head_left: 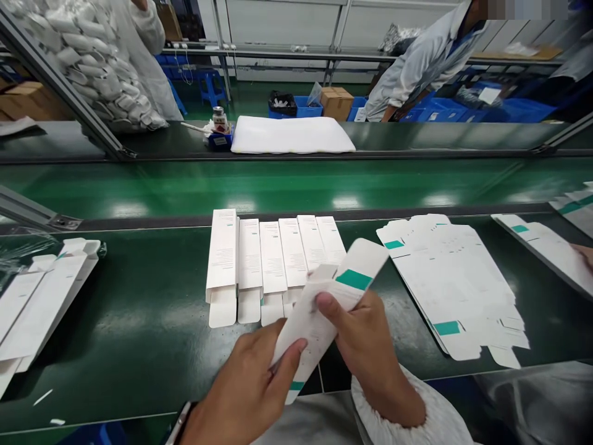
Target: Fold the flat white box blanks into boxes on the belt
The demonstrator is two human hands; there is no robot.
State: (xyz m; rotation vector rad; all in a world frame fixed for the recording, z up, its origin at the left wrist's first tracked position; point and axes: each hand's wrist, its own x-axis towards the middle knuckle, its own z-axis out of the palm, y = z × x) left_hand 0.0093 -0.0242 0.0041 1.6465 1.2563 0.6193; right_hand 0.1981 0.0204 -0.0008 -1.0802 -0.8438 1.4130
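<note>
**A:** What's going on in the head view?

**B:** The left hand point(243, 392) is gripping the lower end of a white carton point(312, 321) with a green band, its fingers closed around the card. The right hand point(365, 337) is closed on the carton's middle, with the thumb pressing on top.

**A:** Where's the carton?

**B:** It's being held up over the desk point(139, 321), its far end crossing in front of a row of folded cartons point(273, 259) that are lying side by side.

**A:** What's around them?

**B:** A flat carton sheet point(449, 284) is lying to the right, and a pile of cartons point(41, 303) is resting to the left. Across the belt point(278, 185), a white foam slab point(291, 135) is sitting on a far ledge point(440, 136), and a co-worker point(426, 68) in a white coat is leaning over beyond it.
</note>
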